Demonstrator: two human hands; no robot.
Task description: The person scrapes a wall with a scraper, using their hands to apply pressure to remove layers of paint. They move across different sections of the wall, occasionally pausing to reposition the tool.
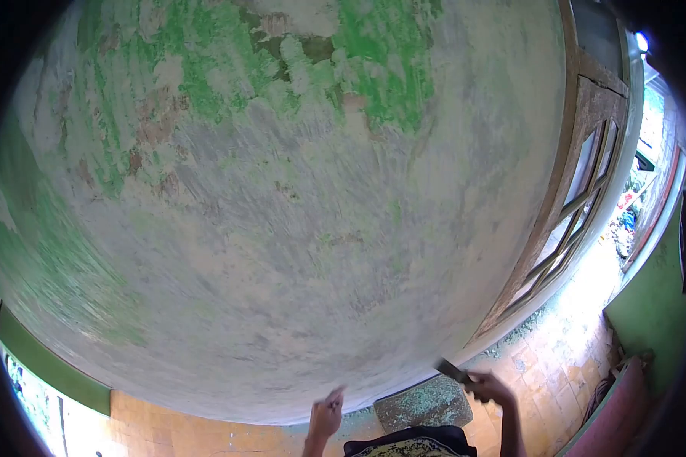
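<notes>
My right hand is closed around the handle of a dark, flat scraper. Its blade points up and left, close to the lower part of the wall; whether it touches cannot be made out. My left hand is raised near the wall's foot, with a finger stretched out and nothing visible in it. The wall carries patches of green paint, mostly high up and at the left, over a scuffed grey-white surface. Below the hands lies a dark mat or board strewn with greenish flakes.
A wooden door or window frame with glass panes stands at the right. Yellowish tiles cover the floor, with green flakes along the wall's foot. A pinkish object leans at the lower right by a green wall.
</notes>
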